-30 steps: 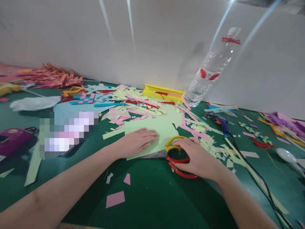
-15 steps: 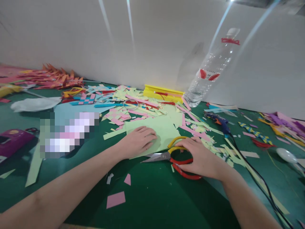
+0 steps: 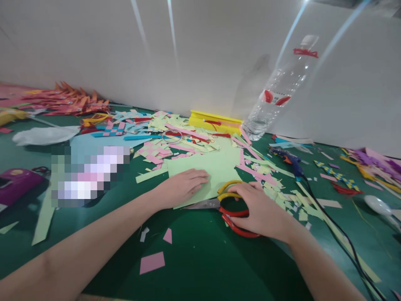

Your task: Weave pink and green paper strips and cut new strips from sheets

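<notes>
A light green paper sheet (image 3: pixel 219 167) lies on the green table. My left hand (image 3: pixel 183 187) rests flat on its left part, palm down, with nothing gripped. My right hand (image 3: pixel 258 207) is wrapped round the handles of a pair of scissors (image 3: pixel 233 225), which have red and yellow handles. Their blades point left and lie along the sheet's near edge, close to my left hand. The blades look nearly closed, and the sheet partly hides them.
Paper scraps (image 3: pixel 156 152) spread behind and beside the sheet. A plastic bottle (image 3: pixel 283 88) leans against the wall. A blue glue gun (image 3: pixel 293 163) with a black cable lies at the right, a white spoon (image 3: pixel 377 205) beyond it. A purple object (image 3: pixel 20 184) sits far left.
The scissors and my right hand have moved slightly left, and the blades have come closer together. My left hand and the sheet have shifted a little to the right.
</notes>
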`<action>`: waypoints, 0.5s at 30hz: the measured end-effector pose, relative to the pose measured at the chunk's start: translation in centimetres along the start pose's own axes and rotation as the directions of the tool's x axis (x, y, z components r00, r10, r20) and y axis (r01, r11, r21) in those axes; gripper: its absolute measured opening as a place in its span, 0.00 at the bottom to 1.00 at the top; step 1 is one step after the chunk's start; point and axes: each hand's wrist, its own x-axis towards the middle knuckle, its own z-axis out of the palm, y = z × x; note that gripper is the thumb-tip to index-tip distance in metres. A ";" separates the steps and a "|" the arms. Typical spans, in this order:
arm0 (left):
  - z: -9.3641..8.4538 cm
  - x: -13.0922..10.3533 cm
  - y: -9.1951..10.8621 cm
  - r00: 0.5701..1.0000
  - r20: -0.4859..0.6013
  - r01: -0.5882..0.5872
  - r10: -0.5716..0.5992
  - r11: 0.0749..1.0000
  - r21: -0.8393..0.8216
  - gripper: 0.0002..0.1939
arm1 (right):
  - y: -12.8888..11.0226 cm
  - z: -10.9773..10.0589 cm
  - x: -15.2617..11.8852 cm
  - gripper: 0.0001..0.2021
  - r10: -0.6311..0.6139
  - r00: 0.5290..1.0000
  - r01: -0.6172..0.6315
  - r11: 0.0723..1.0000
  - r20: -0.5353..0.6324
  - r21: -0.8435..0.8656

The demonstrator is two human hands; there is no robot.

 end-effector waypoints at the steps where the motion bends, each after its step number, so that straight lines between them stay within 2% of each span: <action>1: 0.0 0.0 0.0 1.000 0.011 0.000 0.000 1.000 0.005 0.19 | -0.2 0.1 0.0 0.19 -0.007 1.000 0.007 1.000 -0.008 -0.004; 15: -0.3 0.0 -0.2 0.999 0.052 -0.004 0.006 0.999 -0.032 0.25 | -0.5 0.2 0.1 0.19 -0.075 0.997 0.075 0.997 0.029 0.010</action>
